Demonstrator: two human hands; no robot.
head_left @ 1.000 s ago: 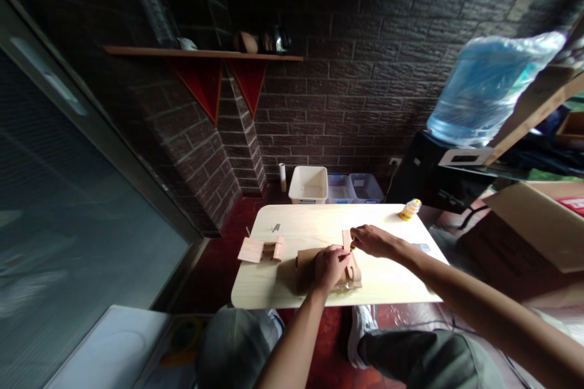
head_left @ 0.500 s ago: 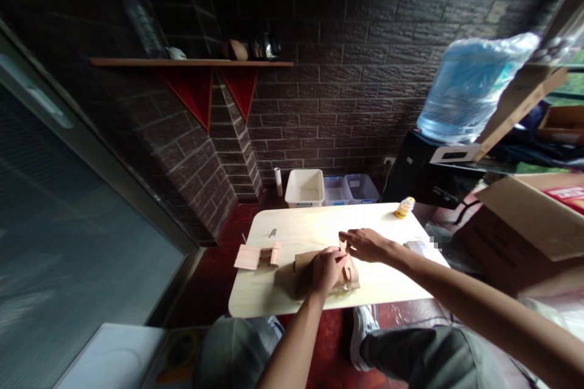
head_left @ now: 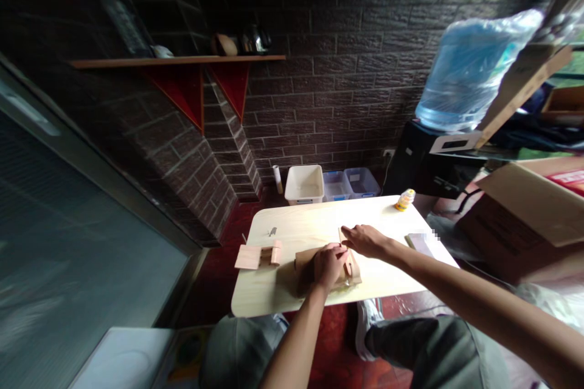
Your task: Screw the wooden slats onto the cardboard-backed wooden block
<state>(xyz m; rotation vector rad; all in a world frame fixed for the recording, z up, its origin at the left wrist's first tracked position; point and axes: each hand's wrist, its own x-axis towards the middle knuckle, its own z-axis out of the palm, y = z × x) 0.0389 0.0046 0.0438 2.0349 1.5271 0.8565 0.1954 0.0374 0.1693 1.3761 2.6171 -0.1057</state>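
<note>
A brown wooden-looking box-like piece (head_left: 305, 260) lies near the front edge of the pale table (head_left: 255, 298). My left hand (head_left: 329, 262) rests over it, fingers bent and closed at its right part; the fingertips partly hide what they grip. Close by on the right, my right hand (head_left: 367, 240) pinches a thin light wooden strip (head_left: 340, 234) standing upright, its lower end by my left fingertips. Curved brown parts (head_left: 353, 270) and something clear and shiny show below the hands. Another wooden assembly (head_left: 249, 257) with slots sits to the left, untouched.
Small dark pieces (head_left: 272, 231) lie at the table's back left. A yellow-and-white bottle (head_left: 404, 200) stands at the back right corner, and a flat pale item (head_left: 420, 244) lies on the right. Beyond are a white bin (head_left: 305, 200), blue bins (head_left: 360, 182) and a large carton (head_left: 502, 237).
The strip in my right hand now appears narrower. Both hands stay at the box-like piece with only slight movement. The whole view has shifted a little.
</note>
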